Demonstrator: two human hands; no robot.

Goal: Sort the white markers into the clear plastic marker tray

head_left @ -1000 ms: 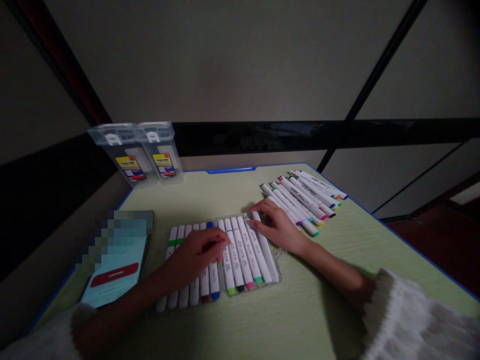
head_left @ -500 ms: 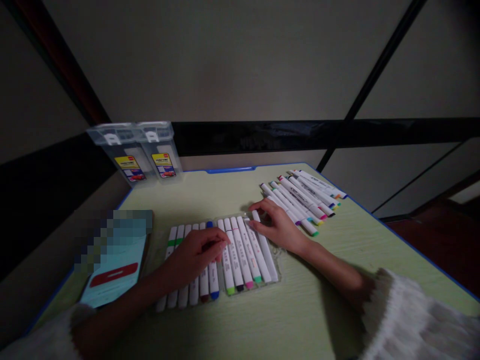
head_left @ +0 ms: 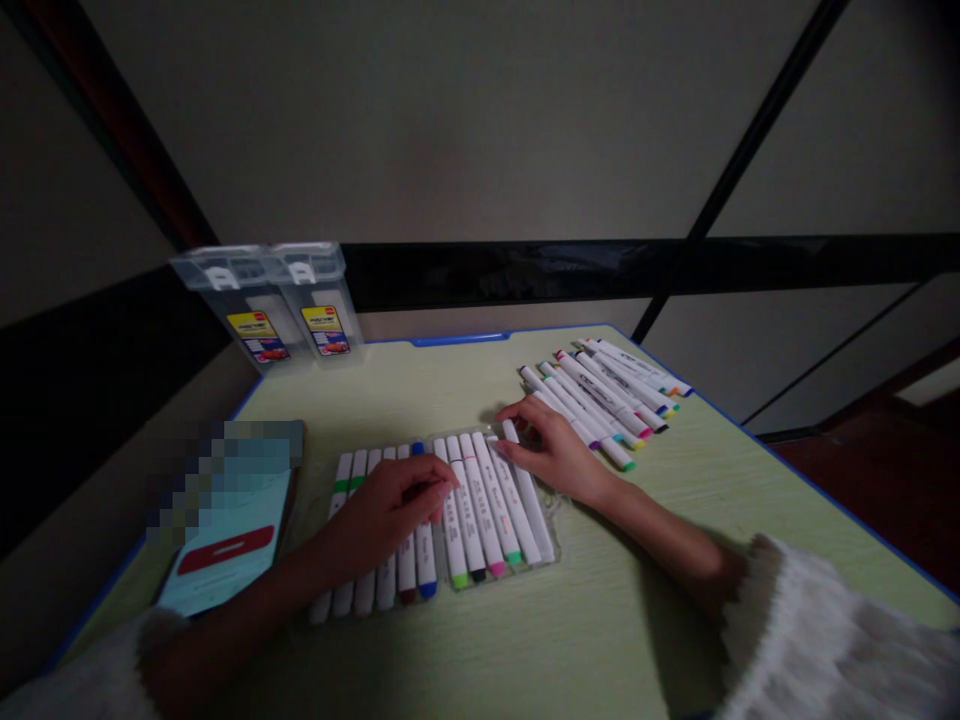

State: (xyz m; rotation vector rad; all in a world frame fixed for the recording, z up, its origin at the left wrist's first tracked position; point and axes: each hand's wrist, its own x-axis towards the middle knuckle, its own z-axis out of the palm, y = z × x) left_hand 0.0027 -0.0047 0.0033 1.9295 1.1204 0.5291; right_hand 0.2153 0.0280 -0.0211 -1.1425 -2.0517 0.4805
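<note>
My left hand rests over a row of white markers in a clear plastic tray, its fingers curled in and thumb against the index finger, with nothing visible between them. Beside it lies a second clear tray with several white markers, their ends green, black and pink. My right hand is at this tray's far right corner, thumb and fingers around the upper end of the rightmost white marker. That marker slants along the tray's right side. The undersides of both hands are hidden.
Loose white markers with coloured ends lie in a spread at the back right of the table. Two clear marker cases stand at the back left. A phone with a lit screen lies at the left, near the blue table edge.
</note>
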